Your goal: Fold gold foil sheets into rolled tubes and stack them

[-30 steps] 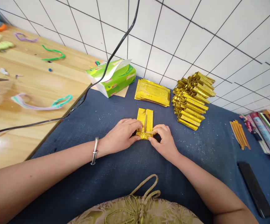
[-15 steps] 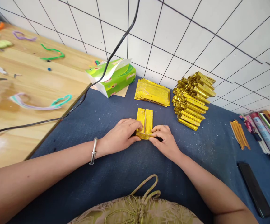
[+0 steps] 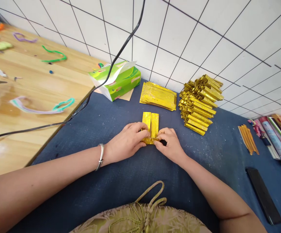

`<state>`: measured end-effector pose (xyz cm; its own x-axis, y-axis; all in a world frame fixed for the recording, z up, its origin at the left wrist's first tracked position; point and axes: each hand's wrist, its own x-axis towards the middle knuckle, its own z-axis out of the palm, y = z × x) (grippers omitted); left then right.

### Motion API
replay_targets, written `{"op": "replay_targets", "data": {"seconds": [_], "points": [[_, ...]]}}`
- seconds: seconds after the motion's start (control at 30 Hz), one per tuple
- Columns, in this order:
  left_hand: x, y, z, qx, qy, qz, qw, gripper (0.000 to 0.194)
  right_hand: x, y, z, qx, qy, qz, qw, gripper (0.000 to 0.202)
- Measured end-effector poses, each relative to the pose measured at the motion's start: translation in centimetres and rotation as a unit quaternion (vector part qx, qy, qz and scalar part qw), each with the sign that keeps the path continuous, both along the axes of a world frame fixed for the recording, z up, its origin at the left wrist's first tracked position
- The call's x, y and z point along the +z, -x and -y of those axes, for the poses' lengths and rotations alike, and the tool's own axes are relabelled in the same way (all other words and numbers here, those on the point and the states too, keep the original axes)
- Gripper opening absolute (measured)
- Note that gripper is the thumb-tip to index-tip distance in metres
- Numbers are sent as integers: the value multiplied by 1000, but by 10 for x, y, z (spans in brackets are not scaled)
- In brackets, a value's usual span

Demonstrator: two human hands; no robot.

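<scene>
A gold foil paper [image 3: 154, 124] lies on the dark blue cloth in front of me, its two long flaps side by side and its near edge folded up. My left hand [image 3: 130, 139] pinches the left end of that folded edge, fingers bent over it. At the right end, my right hand [image 3: 169, 142] grips the same edge between thumb and fingers. Beyond the hands sit a stack of flat gold sheets [image 3: 158, 97] and, right of it, a pile of folded gold strips [image 3: 198, 105].
A green tissue box [image 3: 123, 84] stands at the back left, with a black cable [image 3: 121, 51] hanging across it. Orange-brown strips [image 3: 248, 139], a black case [image 3: 264, 195] and books [image 3: 280, 142] lie right. Pipe cleaners [image 3: 55, 54] lie on the wooden table.
The fingers of my left hand have shifted slightly over the folded edge and closed more tightly. My right hand keeps nearly the same place.
</scene>
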<state>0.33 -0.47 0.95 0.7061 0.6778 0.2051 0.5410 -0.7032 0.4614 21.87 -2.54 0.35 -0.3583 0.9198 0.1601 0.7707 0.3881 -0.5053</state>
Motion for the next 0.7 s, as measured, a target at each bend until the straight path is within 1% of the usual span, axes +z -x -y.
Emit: {"op": "replay_targets", "data": {"seconds": [0.1,0.2,0.27,0.33,0.4,0.57,0.63,0.7], "points": [[3,2,0,-13,-39,-21,999,18,0,1,-1,-4,3,9,1000,8],[6,5,0,-34,-103,-35,993,18,0,2,-1,-3,3,9,1000,8],[8,7,0,-69,-131,-50,988,20,0,2,-1,-2,0,7,1000,7],[10,8,1,-109,-138,-69,982,22,-1,1,-1,-1,-3,6,1000,6],[12,8,4,-137,-141,-87,977,24,-2,1,-1,-1,-4,8,1000,6],[14,0,17,-162,-189,-139,958,29,-1,1,-1,0,-2,7,1000,7],[12,-3,23,-169,-205,-149,952,31,-1,1,-1,-1,-1,7,1000,6],[9,-6,27,-164,-212,-145,953,33,-1,1,-1,-2,1,8,1000,5]]}}
